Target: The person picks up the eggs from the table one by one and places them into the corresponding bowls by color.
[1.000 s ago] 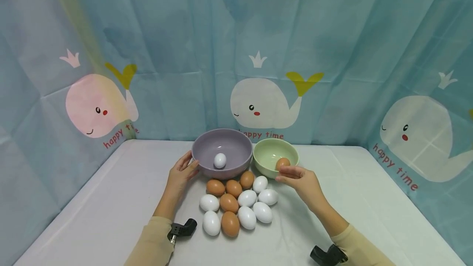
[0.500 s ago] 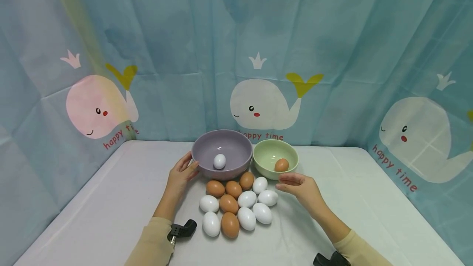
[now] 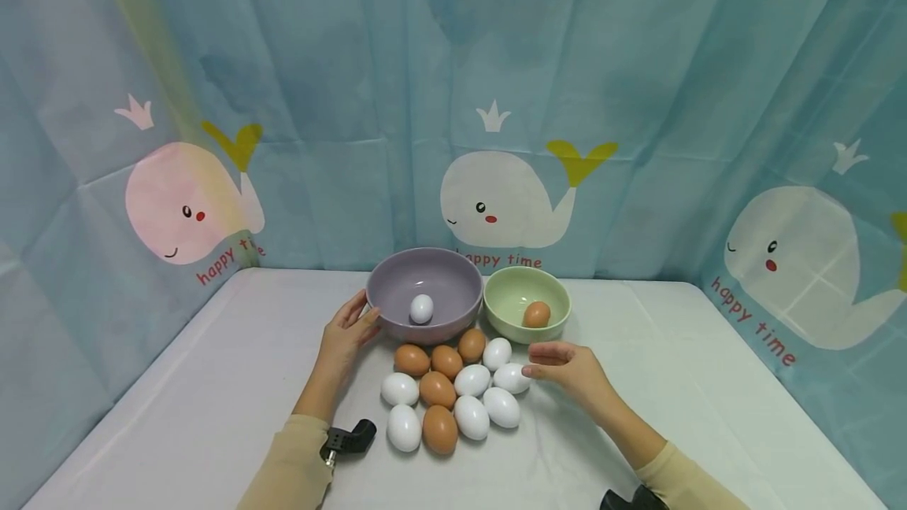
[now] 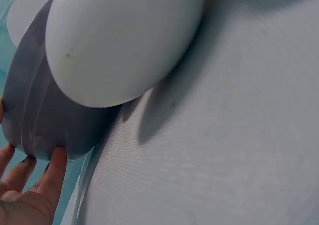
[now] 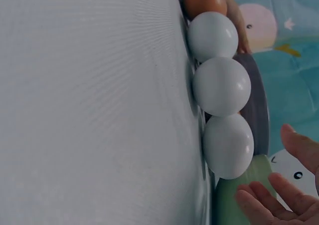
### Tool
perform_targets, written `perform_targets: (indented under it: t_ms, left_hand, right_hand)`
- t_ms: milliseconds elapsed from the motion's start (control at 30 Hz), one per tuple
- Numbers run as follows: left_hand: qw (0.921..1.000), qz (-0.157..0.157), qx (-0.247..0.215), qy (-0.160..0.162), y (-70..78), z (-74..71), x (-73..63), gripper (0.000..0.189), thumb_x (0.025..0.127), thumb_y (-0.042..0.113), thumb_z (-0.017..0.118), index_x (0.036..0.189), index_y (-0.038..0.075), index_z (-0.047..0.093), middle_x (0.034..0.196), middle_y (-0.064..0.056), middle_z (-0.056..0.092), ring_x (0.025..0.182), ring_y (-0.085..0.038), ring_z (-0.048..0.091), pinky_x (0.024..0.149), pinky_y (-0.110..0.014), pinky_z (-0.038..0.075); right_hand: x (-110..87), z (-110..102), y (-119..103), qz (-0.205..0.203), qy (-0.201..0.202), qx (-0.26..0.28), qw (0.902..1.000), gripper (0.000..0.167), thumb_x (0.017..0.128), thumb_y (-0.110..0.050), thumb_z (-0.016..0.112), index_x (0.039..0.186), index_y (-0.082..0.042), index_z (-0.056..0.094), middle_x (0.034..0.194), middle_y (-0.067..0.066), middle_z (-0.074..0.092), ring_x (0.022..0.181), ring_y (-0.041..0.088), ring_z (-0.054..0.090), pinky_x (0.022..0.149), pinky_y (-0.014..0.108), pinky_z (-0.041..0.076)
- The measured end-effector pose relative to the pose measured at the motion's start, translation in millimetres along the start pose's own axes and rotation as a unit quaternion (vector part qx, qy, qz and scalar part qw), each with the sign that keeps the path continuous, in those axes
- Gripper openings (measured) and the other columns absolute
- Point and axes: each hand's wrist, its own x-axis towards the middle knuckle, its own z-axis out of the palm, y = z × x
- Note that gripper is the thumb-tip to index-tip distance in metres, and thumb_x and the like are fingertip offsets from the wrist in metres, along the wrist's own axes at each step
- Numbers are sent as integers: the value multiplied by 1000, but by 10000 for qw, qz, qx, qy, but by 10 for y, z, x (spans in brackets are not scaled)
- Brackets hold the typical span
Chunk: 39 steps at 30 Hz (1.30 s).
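A purple bowl point(image 3: 397, 286) holds one white egg point(image 3: 421, 308). The left hand point(image 3: 347, 334) rests its fingertips against the bowl's left outer side; the left wrist view shows the spread fingers point(image 4: 56, 170) on its wall. To the right, a smaller green bowl point(image 3: 505, 301) contains a brown egg point(image 3: 536, 314). In front of this bowl, the right hand point(image 3: 572, 372) hovers with thumb and fingers parted and nothing between them. Its thumb tip overlaps the right edge of a white egg point(image 3: 509, 378) in the head view.
Several brown eggs point(image 3: 438, 390) and white eggs point(image 3: 472, 417) lie close together before the bowls on a white tablecloth point(image 3: 234, 384). Behind the table hangs a blue curtain point(image 3: 340, 203) printed with whales. Black wrist mounts point(image 3: 349, 439) sit on the sleeves.
The right hand has drawn back from the green bowl toward the white eggs. The brown egg in that bowl has shifted slightly left. The left hand stays at the purple bowl.
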Motion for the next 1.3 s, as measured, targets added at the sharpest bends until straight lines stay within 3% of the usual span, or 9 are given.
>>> perform_targets:
  t_ms: [200, 600, 1300]
  left_hand:
    - [10000, 43, 28, -20, -2, -7, 1, 61, 101, 18, 59, 155, 10, 33, 164, -8, 27, 147, -24, 37, 98, -20, 56]
    - [10000, 37, 69, -7, -7, -7, -5, 61, 101, 17, 59, 155, 10, 33, 164, -8, 27, 146, -24, 39, 99, -22, 56]
    - [10000, -12, 61, 23, -2, 3, 5, 61, 101, 18, 60, 155, 10, 33, 164, -7, 28, 147, -23, 38, 99, -22, 56]
  right_hand:
    - [24, 22, 30, 9, -62, 12, 10000, 46, 79, -18, 84, 118, 2, 69, 116, 15, 73, 103, 15, 70, 85, 20, 58]
    - [43, 53, 100, 6, -373, 31, 9993, 49, 79, -19, 85, 120, 2, 68, 117, 16, 73, 110, 23, 69, 93, 29, 59]
    - [69, 131, 88, 136, -404, -304, 9986, 46, 74, -13, 87, 115, 0, 71, 110, 12, 75, 99, 16, 69, 79, 25, 60]
